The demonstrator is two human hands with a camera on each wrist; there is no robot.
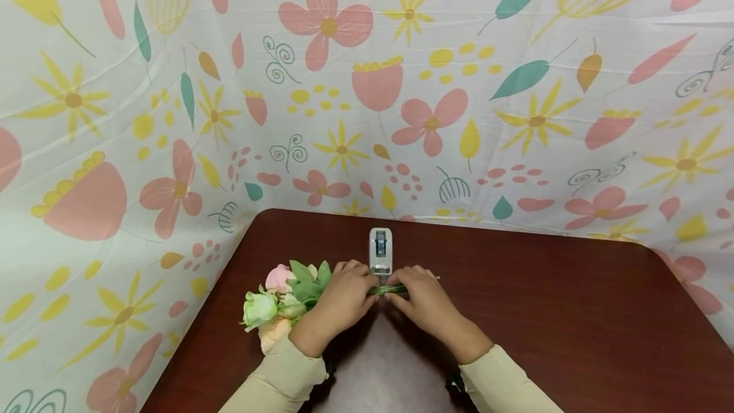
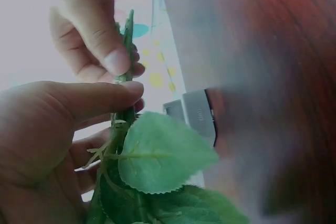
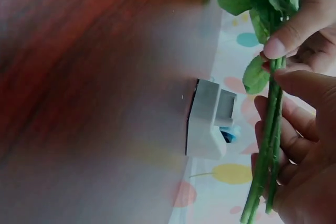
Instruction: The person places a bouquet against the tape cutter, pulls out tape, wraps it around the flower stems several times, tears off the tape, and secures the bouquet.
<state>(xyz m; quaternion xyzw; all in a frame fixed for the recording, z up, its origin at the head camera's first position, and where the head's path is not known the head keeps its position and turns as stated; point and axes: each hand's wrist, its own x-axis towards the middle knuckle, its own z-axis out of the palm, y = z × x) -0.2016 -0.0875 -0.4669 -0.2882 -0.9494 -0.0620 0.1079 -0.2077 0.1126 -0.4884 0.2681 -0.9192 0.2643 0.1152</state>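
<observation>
A bunch of artificial flowers (image 1: 260, 308) with pink, pale green and peach heads lies to the left, its green stems (image 3: 274, 124) running rightward between both hands. My left hand (image 1: 342, 295) grips the stems just below the leaves (image 2: 163, 153), thumb on the near side. Close beside it, my right hand (image 1: 427, 298) holds the lower stems between thumb and fingers; the stem ends stick out past it. Right behind the hands stands a grey-white tape dispenser (image 1: 381, 251). Whether tape is on the stems cannot be made out.
The dark red-brown table (image 1: 545, 311) stretches out to the right of the hands. Behind it and along the left hangs a white cloth (image 1: 447, 190) printed with flowers and leaves.
</observation>
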